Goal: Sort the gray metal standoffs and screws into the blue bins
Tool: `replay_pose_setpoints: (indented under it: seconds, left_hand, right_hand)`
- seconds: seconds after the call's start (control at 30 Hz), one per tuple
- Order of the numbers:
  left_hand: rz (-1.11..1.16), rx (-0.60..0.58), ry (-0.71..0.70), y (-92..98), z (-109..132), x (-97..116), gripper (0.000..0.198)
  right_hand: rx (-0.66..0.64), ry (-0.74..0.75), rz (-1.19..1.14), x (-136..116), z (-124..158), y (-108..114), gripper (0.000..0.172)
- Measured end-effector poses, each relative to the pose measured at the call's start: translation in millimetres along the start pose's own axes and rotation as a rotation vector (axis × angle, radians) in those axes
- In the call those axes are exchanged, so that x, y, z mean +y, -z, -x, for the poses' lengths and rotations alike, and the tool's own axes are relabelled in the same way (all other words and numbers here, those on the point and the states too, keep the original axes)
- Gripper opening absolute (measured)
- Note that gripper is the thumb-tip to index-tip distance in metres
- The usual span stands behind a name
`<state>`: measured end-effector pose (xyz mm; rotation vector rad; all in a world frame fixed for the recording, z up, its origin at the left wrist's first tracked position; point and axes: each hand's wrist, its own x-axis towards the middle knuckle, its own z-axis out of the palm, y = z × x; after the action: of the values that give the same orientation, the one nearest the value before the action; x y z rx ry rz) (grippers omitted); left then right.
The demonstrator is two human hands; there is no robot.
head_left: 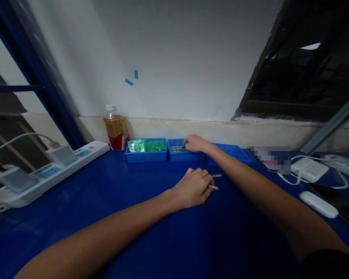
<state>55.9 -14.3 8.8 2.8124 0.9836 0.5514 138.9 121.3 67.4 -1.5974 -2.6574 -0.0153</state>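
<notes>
My left hand (194, 186) rests on the blue table (139, 217) with its fingers curled round small metal pieces (214, 181) that stick out at the fingertips. My right hand (193, 143) reaches into the middle blue tray (180, 155) at the back, fingers bent down over small metal parts (177, 148) lying in it. Whether it grips one is hidden. Left of it, another blue tray (145, 156) holds green plastic bags (147, 145).
A drink bottle (115, 129) stands by the wall at the back left. A white power strip (50, 170) with plugged adapters lies along the left. A third blue tray (232, 152), white chargers (309, 169), cables and a white device (318, 204) lie on the right.
</notes>
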Motion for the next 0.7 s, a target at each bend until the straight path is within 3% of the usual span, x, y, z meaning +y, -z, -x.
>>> replay_pose_setpoints:
  seconds: [0.13, 0.27, 0.33, 0.5, 0.6, 0.7]
  left_hand:
    - [0.027, 0.023, 0.017, -1.3, -2, -2, 0.017]
    - [0.221, 0.221, 0.189, -3.1, -8, -15, 0.022]
    - [0.347, 0.321, 0.314, -2.9, -10, -22, 0.025]
    - [0.533, 0.391, 0.461, -2.4, -12, -31, 0.034]
    - [0.587, 0.403, 0.496, -2.3, -13, -32, 0.04]
    - [0.605, 0.369, 0.51, -1.2, -13, -30, 0.043]
  right_hand:
    - [0.079, 0.016, -0.039, 4, 8, 1, 0.033]
    - [0.448, 0.095, -0.199, 13, 53, -6, 0.029]
    - [0.537, 0.155, -0.284, 15, 83, -14, 0.023]
    - [0.458, 0.373, -0.247, 17, 132, -28, 0.019]
    - [0.443, 0.384, -0.19, 20, 126, -23, 0.014]
    - [0.457, 0.313, -0.115, 26, 97, -10, 0.013]
